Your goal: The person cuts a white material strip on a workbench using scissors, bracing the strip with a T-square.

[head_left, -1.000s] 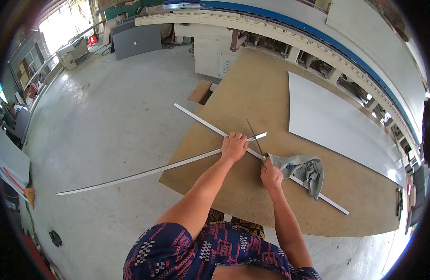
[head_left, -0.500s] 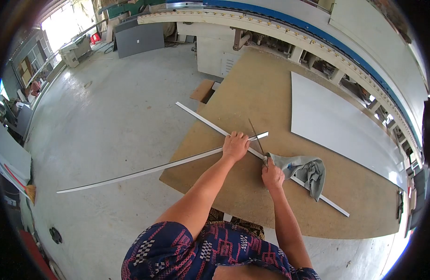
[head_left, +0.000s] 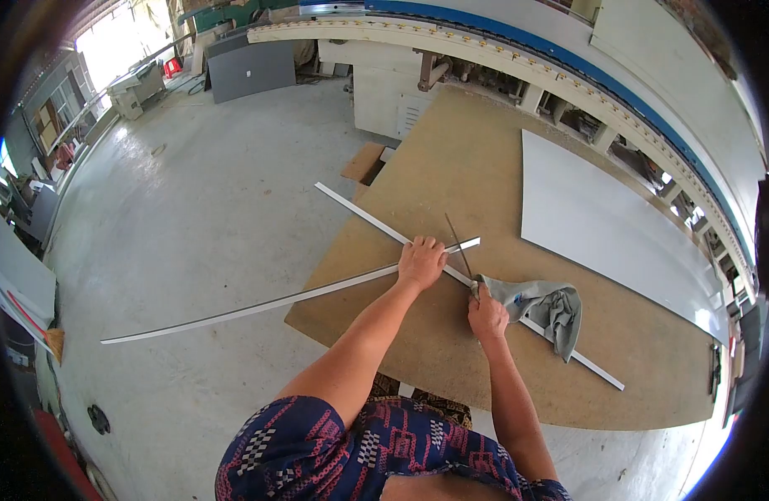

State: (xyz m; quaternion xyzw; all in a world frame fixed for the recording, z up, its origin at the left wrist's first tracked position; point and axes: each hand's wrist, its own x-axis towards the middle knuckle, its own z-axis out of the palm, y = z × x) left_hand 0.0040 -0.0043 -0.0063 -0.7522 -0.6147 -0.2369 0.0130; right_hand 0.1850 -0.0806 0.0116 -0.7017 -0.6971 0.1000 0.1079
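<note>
Two long thin white strips cross on the brown table. My left hand (head_left: 422, 262) is closed over the crossing, pressing on the strips. One strip (head_left: 259, 306) reaches far out past the table's left edge, its short end just right of my fingers. Under it the other strip (head_left: 597, 370) runs diagonally from upper left to lower right. My right hand (head_left: 488, 312) is closed round the handle of a thin saw-like blade (head_left: 458, 242), which lies across the strip end beside my left hand. A crumpled grey cloth (head_left: 551, 309) lies over the diagonal strip, right of my right hand.
The brown table (head_left: 451, 159) also bears a large white panel (head_left: 602, 217) at the right. Behind it stands a long machine (head_left: 376, 92) with a blue rail. A cardboard box (head_left: 365, 162) is by the table's left edge. A dark grey board (head_left: 252, 68) leans farther back.
</note>
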